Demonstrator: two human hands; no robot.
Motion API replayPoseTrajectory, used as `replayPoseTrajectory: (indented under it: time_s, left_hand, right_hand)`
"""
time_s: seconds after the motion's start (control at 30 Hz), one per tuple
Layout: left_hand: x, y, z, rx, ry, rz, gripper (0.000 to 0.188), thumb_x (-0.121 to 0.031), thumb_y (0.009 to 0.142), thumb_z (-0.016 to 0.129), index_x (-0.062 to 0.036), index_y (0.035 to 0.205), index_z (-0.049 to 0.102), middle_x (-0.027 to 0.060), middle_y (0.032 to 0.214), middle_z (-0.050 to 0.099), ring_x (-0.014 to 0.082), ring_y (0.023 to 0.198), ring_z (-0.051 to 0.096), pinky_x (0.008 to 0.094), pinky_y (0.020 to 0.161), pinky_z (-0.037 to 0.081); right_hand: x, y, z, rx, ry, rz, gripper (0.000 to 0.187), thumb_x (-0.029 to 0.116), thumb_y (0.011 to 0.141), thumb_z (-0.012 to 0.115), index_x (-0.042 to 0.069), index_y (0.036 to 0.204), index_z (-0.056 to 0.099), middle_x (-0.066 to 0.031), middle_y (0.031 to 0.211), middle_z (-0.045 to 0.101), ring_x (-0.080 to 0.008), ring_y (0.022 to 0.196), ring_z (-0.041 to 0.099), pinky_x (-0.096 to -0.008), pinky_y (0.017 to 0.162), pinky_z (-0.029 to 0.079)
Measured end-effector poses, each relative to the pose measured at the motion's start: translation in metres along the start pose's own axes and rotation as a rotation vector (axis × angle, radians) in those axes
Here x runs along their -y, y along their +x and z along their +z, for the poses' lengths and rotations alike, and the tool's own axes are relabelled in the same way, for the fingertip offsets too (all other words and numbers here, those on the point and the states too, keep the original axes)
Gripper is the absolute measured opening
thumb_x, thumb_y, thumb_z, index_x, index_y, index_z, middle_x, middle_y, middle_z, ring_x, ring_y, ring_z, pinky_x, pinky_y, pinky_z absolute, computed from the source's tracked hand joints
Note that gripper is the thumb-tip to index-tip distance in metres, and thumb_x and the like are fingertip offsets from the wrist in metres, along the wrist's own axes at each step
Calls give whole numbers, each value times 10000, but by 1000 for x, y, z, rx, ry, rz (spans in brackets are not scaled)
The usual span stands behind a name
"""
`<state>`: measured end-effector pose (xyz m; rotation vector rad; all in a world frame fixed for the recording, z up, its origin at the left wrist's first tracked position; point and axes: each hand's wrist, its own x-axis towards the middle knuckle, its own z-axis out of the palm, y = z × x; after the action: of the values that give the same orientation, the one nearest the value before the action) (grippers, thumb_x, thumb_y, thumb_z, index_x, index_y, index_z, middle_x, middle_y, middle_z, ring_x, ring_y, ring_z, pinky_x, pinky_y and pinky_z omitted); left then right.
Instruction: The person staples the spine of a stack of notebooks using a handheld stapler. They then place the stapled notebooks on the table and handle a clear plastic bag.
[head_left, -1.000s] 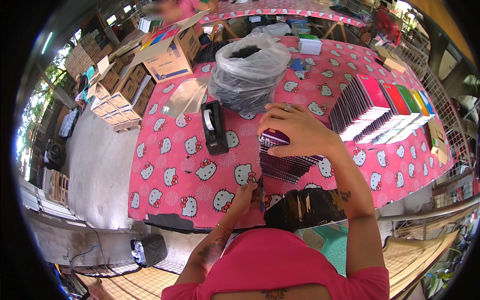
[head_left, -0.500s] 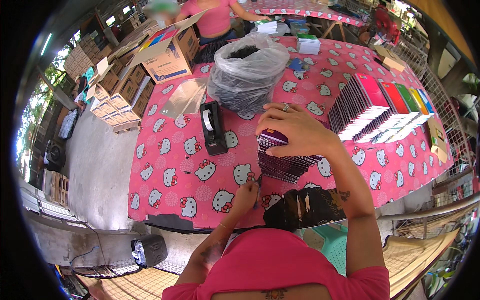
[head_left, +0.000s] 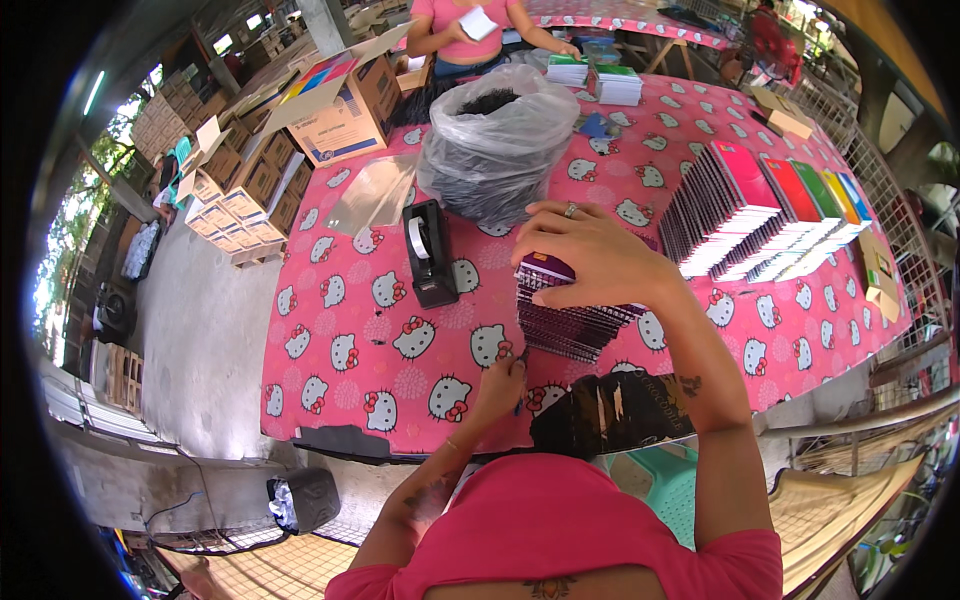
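Note:
A stack of purple spiral notebooks stands in front of me on the pink cartoon-patterned tablecloth. My right hand grips the top of it, thumb on the near side and fingers over the far side. Low beside the stack's left edge, my left hand is closed around something small and dark that I cannot make out. A black tape dispenser with a pale roll stands left of the stack. Behind it sits a clear plastic bag full of black coils or strips.
Notebook stacks with pink, red, green, yellow and blue covers stand at the right. A clear plastic sheet lies beside an open carton. Across the table a co-worker handles white pads. Torn black sheeting covers the near edge.
The co-worker now holds up a white pad and reaches toward a second pad stack beside the first. My left hand has shifted very slightly; my right hand stays on the notebooks.

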<state>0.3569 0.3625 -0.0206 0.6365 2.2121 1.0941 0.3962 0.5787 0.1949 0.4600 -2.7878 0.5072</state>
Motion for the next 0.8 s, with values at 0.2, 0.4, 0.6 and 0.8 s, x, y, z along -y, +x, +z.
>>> replayPoseTrajectory:
  time_s: [0.2, 0.4, 0.6, 0.8]
  left_hand:
    - [-3, -17, 31, -250, 481, 227, 365, -224, 928, 481, 1, 1209, 546, 286, 1116, 560, 453, 869, 618, 520, 759, 499]
    - [10, -2, 11, -4, 235, 89, 372, -243, 949, 490, 10, 1219, 525, 199, 1027, 598, 345, 832, 655, 458, 698, 533]
    - [30, 5, -12, 274, -764, -359, 280, -224, 952, 500, -3, 1120, 531, 113, 886, 638, 254, 766, 690, 374, 644, 564]
    - [21, 3, -12, 238, -917, -351, 240, -224, 956, 488, 0, 1020, 546, 117, 826, 644, 250, 744, 685, 360, 635, 561]
  right_hand:
    - [0, 1, 0, 21, 16, 13, 425, 364, 740, 711, 180, 1107, 603, -32, 1198, 562, -305, 1292, 430, -503, 1054, 324]
    - [1, 0, -4, 51, 24, 27, 422, 354, 757, 712, 183, 1121, 586, -26, 1215, 559, -317, 1313, 416, -522, 1064, 315]
    - [-2, 0, -2, 28, 32, 21, 423, 377, 733, 702, 170, 1093, 616, -38, 1190, 556, -294, 1279, 439, -489, 1049, 336]
    - [-3, 0, -1, 18, 29, 12, 432, 377, 732, 694, 171, 1104, 617, -37, 1203, 557, -289, 1292, 430, -485, 1061, 327]
